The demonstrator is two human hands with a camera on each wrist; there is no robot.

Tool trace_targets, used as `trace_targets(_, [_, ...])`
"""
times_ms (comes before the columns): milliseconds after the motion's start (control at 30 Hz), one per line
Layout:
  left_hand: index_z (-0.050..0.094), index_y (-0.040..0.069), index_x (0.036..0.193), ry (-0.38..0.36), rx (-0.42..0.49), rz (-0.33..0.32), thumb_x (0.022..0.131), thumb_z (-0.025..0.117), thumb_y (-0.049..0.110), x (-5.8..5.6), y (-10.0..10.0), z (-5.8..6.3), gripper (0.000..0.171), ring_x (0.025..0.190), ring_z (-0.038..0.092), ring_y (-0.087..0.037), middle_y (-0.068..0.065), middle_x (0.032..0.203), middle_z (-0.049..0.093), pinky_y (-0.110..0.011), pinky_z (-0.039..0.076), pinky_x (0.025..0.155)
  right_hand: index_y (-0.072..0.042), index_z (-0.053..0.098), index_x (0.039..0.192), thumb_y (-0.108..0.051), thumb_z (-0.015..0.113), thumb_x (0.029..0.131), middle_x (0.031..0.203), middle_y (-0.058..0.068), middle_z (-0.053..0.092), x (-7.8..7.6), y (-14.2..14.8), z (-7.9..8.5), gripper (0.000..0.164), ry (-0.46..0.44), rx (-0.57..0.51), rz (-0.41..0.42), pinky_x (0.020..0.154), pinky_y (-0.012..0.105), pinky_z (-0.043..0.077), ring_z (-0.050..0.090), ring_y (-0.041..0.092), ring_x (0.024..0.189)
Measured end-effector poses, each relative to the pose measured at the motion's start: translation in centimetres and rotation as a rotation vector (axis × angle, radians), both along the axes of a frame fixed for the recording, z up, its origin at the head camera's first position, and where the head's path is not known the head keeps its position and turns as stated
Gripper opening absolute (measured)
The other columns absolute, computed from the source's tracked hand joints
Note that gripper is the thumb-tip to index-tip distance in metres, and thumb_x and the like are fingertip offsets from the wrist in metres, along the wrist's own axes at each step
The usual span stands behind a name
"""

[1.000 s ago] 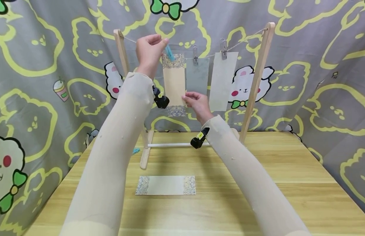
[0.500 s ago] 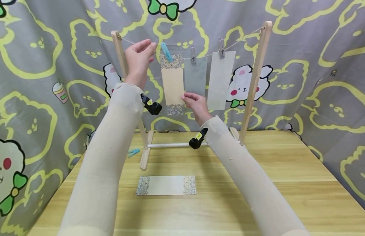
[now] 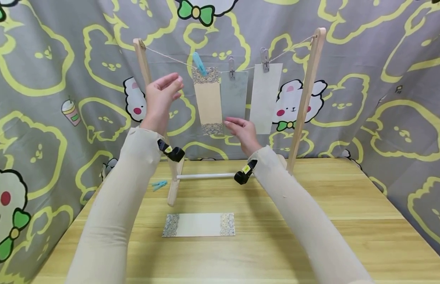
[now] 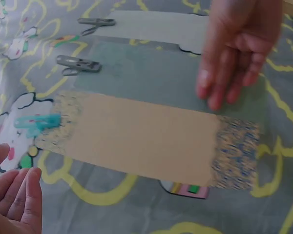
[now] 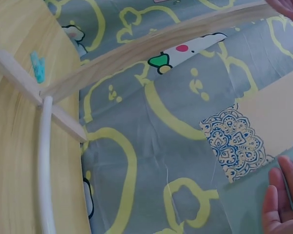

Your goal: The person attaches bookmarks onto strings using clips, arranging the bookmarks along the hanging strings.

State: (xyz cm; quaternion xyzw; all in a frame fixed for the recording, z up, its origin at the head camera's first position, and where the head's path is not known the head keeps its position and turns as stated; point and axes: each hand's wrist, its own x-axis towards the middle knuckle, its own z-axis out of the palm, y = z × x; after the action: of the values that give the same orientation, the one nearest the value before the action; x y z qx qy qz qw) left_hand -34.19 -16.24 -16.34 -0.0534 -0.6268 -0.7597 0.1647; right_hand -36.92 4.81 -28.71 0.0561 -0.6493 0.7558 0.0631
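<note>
A peach card with patterned ends (image 3: 208,103) hangs from the string (image 3: 166,57) by a blue clothespin (image 3: 199,64). To its right, a grey-green card (image 3: 234,92) and a whitish card (image 3: 265,98) hang from grey clothespins (image 3: 231,67). My left hand (image 3: 161,98) is left of the peach card, fingers relaxed and holding nothing. Close to that card's lower right edge is my right hand (image 3: 244,133), in front of the grey-green card; in the right wrist view its fingers (image 5: 279,187) appear apart from the peach card.
A wooden frame (image 3: 306,100) carries the string, with a white rod (image 3: 205,175) across its base. On the wooden table (image 3: 276,244) lie another pattern-ended card (image 3: 199,225) and a blue clothespin (image 3: 159,185) beside the left foot. A patterned curtain (image 3: 109,71) stands behind.
My left hand has let go of the blue clothespin and moved left and down. My right hand has released the peach card's edge and shifted slightly right. The card stays hanging.
</note>
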Motion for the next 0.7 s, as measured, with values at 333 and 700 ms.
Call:
trace_targets(333, [0.063,0.004,0.121,-0.008,-0.107,0.009,0.085,0.071,0.018,1.0,-2.0,-5.9,0.039,0.102,0.063,-0.016,-0.007,0.119,0.065,-0.027,0.051,0.086,0.001,0.062,0.118,-0.012,0.066,0.089,0.108,0.005,0.067,0.6,1.7,-1.7,0.033,-0.02,-0.019,0.016,0.097,0.038,0.046,0.063,0.018,0.102])
trace_targets(700, [0.063,0.003,0.12,-0.037,-0.152,0.058,0.085,0.072,0.022,2.2,-4.8,-10.9,0.041,0.095,0.063,-0.008,0.004,0.107,0.069,-0.018,0.051,0.078,0.0,0.061,0.121,-0.016,0.064,0.091,0.092,-0.008,0.069,1.9,3.2,-3.9,0.034,-0.057,0.018,0.027,0.083,0.027,0.048,0.063,0.013,0.096])
